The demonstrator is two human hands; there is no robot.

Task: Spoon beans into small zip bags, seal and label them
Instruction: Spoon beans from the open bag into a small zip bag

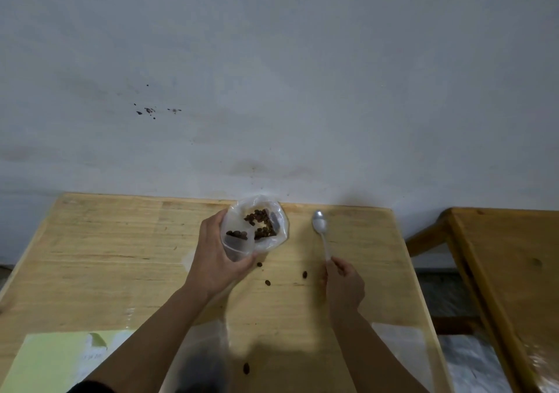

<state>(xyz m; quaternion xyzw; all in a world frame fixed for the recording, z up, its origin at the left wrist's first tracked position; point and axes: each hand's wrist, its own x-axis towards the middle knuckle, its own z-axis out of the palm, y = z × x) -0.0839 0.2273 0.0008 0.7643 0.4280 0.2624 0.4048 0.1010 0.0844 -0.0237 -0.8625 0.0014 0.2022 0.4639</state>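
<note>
Left hand [216,259] curled in a grip, right hand [344,283] apparently pinching, forearms outstretched.

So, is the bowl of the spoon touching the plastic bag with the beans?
Apart. The head view shows a clear strip of bare table between the spoon bowl and the plastic bag. The right hand holds the spoon's handle.
</note>
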